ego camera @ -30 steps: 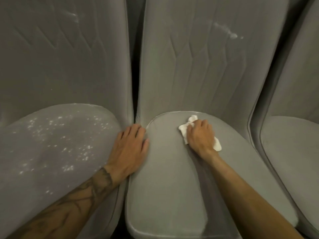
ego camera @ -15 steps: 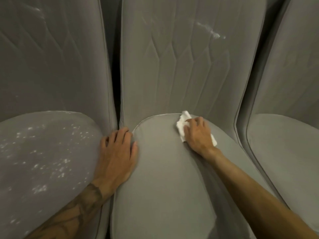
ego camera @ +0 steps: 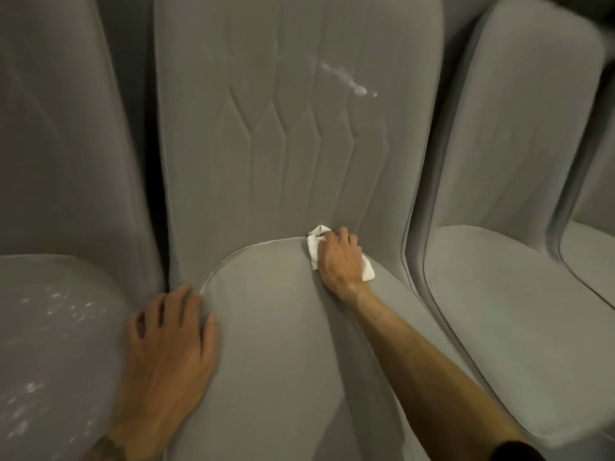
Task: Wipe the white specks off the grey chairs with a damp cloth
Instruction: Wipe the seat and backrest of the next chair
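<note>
The cloth (ego camera: 312,246) sits just right of centre in the frame, at the back edge of the middle chair (ego camera: 266,344) where seat meets backrest. My right hand (ego camera: 339,259) covers it, fingers curled over it, pressing it into the seam. My left hand (ego camera: 169,334) lies flat and relaxed, fingers spread, on the seat's left edge. A white smear (ego camera: 346,78) marks the backrest above. Specks (ego camera: 66,304) dot the left chair (ego camera: 50,377); the right chair (ego camera: 499,311) stands beside.
</note>
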Available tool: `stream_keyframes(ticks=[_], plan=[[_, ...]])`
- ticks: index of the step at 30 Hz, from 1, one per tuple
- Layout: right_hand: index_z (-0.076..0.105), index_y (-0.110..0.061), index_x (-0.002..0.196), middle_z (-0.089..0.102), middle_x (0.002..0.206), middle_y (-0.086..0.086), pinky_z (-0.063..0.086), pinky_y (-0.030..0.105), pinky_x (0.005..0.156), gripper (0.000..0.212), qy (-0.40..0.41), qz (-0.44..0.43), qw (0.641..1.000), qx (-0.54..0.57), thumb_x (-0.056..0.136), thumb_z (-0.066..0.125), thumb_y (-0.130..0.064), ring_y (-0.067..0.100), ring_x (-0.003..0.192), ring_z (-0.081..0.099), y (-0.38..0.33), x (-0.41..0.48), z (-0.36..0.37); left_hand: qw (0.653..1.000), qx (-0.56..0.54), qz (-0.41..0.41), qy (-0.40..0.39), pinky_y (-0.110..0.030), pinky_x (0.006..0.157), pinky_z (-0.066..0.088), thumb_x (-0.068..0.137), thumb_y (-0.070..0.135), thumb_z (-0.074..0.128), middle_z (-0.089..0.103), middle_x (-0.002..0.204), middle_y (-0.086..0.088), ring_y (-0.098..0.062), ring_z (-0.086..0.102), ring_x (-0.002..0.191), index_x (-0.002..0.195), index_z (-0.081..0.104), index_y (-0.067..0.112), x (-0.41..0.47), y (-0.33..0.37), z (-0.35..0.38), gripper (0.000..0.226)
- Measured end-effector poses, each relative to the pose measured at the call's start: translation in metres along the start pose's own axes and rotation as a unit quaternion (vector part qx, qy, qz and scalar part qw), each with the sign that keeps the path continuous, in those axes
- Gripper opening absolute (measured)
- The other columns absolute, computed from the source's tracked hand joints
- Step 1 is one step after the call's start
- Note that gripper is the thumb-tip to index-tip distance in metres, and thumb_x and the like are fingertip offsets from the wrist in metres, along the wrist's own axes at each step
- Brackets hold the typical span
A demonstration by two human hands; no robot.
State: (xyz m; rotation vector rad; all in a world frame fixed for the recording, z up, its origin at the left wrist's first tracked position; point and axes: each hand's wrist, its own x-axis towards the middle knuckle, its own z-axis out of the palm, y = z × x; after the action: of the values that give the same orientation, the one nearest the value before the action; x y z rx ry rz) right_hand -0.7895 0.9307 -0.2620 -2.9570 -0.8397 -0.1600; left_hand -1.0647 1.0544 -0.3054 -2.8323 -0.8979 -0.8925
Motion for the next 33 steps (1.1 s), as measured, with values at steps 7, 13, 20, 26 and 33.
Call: stream_keyframes(ticks=[7,13,20,26,33], plan=[[0.055,-0.009,0.127,0.052,0.128,0.01,0.033,0.038,0.103,0.036,0.047,-0.047,0.995,0.074,0.1,0.036,-0.02,0.033,0.119,0.044,-0.061,0.003,0.021,0.999,-0.002,-0.005,-0.045,-0.055,0.099,0.037,0.101,0.041,0.038,0.053,0.138,-0.013,-0.038,0.053,0.119,0.121,0.061,0.012,0.004,0.004,-0.006,0.042],[0.055,-0.008,0.124,0.05,0.129,0.012,0.034,0.039,0.101,0.035,0.031,-0.067,0.997,0.015,0.093,0.051,-0.021,0.034,0.115,0.045,-0.006,0.012,0.011,0.999,-0.006,-0.014,-0.044,-0.054,0.101,0.036,0.098,0.04,0.04,0.054,0.138,-0.01,-0.036,0.054,0.12,0.12,0.062,0.015,0.003,0.004,-0.006,0.04],[0.056,-0.012,0.125,0.053,0.124,0.008,0.036,0.04,0.097,0.035,0.048,-0.124,0.985,0.108,0.097,0.039,-0.021,0.033,0.117,0.045,-0.097,-0.013,0.016,0.997,-0.004,-0.031,-0.075,-0.052,0.1,0.037,0.098,0.041,0.038,0.054,0.139,-0.009,-0.034,0.054,0.119,0.119,0.062,0.015,0.005,0.007,-0.01,0.041],[0.055,-0.011,0.128,0.048,0.129,0.01,0.033,0.039,0.098,0.034,0.019,-0.104,0.991,0.087,0.096,0.048,-0.018,0.035,0.116,0.044,-0.033,0.011,0.015,0.997,0.002,-0.027,-0.072,-0.052,0.099,0.038,0.098,0.039,0.039,0.054,0.138,-0.009,-0.033,0.054,0.118,0.119,0.062,0.015,0.005,0.007,-0.012,0.04],[0.058,-0.013,0.126,0.052,0.125,0.01,0.03,0.038,0.097,0.033,0.009,-0.254,0.956,0.144,0.101,0.038,-0.019,0.035,0.11,0.046,-0.095,-0.021,0.015,0.997,0.008,-0.032,-0.074,-0.05,0.098,0.039,0.098,0.039,0.04,0.054,0.138,-0.007,-0.031,0.054,0.118,0.12,0.062,0.016,0.005,0.006,-0.011,0.039]])
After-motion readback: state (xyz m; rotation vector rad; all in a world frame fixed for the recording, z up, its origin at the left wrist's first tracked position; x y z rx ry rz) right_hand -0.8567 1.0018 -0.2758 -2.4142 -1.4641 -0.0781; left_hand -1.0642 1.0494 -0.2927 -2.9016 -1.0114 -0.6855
